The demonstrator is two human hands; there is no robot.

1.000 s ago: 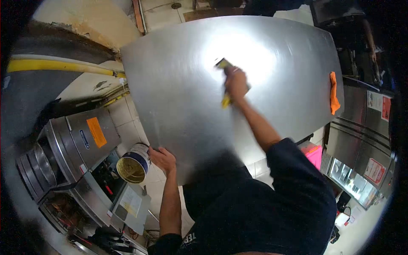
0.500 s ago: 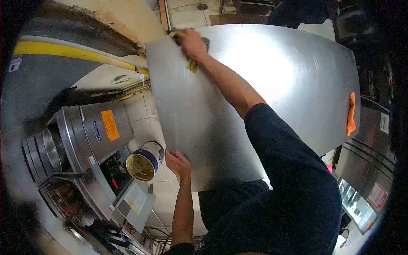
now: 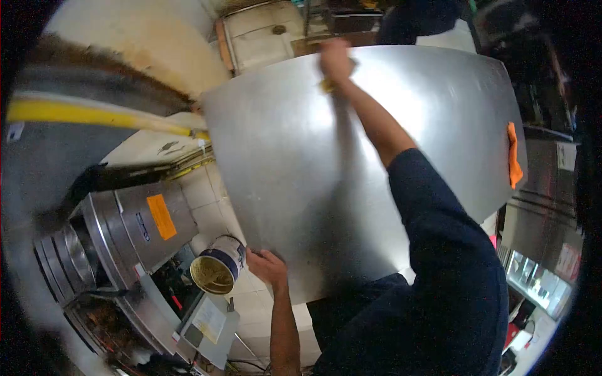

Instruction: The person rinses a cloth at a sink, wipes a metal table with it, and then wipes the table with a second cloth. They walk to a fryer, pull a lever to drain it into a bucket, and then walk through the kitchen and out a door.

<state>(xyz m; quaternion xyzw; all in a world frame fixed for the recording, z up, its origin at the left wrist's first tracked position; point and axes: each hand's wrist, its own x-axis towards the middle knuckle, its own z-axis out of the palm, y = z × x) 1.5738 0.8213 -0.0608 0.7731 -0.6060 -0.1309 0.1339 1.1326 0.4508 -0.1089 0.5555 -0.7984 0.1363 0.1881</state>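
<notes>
A large shiny metal table (image 3: 282,169) fills the middle of the head view. My right hand (image 3: 337,61) is closed on a yellowish cloth (image 3: 327,86) at the table's far edge; the hand is blurred and covers most of it. My left hand (image 3: 268,266) rests at the table's left edge near the front, fingers stretched out and apart, with nothing held. Just left of that hand is an open bucket (image 3: 237,250) with yellowish contents. An orange cloth (image 3: 514,156) lies along the table's right edge.
Metal kitchen equipment (image 3: 135,219) with an orange label stands at the left. A yellow pipe (image 3: 100,116) runs along the wall above it. Dark clothing of another person (image 3: 420,19) shows beyond the table. More metal units (image 3: 539,225) stand at the right.
My right hand has moved right along the far edge with the yellowish cloth. My left hand stays at the left edge. The whole view has shifted and tilted slightly.
</notes>
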